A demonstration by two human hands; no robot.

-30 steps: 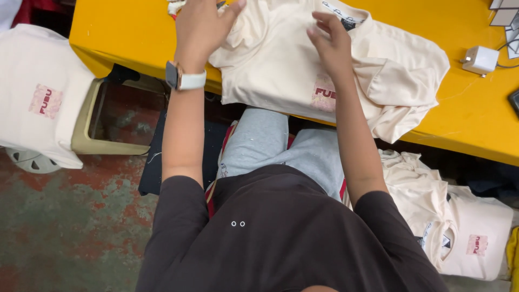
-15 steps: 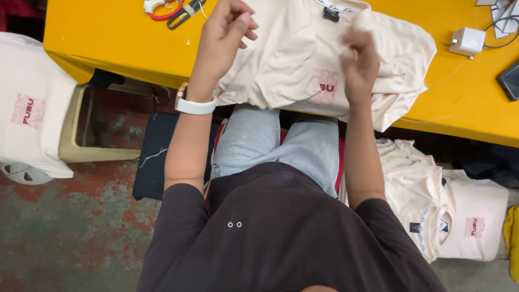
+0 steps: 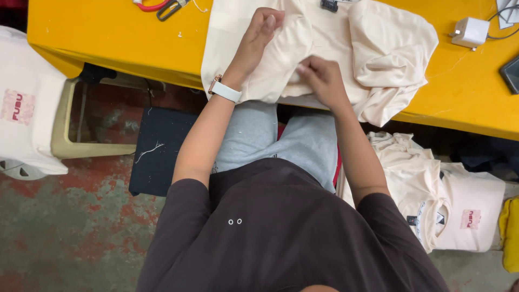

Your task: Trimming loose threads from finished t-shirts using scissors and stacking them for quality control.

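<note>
Two hands are working one cream t-shirt (image 3: 324, 43) that's lying across the near edge of the yellow table (image 3: 108, 32), hem side drooping off toward the person's lap. Compared with half a second back, the shirt is looking flipped or refolded: the small pinkish chest print that was showing near the table edge isn't visible any more, and the right sleeve side is now bunched into a loose lump at the far right. The left hand (image 3: 259, 32), white-strapped watch (image 3: 224, 91) on the wrist, is lying mostly flat with fingers stretched out, pressing down on the fabric rather than gripping it. The right hand (image 3: 319, 75) has come in closer to the middle and is curling its fingers, pinching a fold of the cloth between thumb and fingertips. So to me it's reading like the smoothing and folding stage is underway, with plain fabric facing up.

Around it: red-handled scissors (image 3: 157, 6) and a white charger block (image 3: 469, 31) are sitting on the table, well apart from the hands. More cream shirts are piling up on the floor at the right (image 3: 443, 200), and a white shirt is draping over a stool on the left (image 3: 27, 103)
</note>
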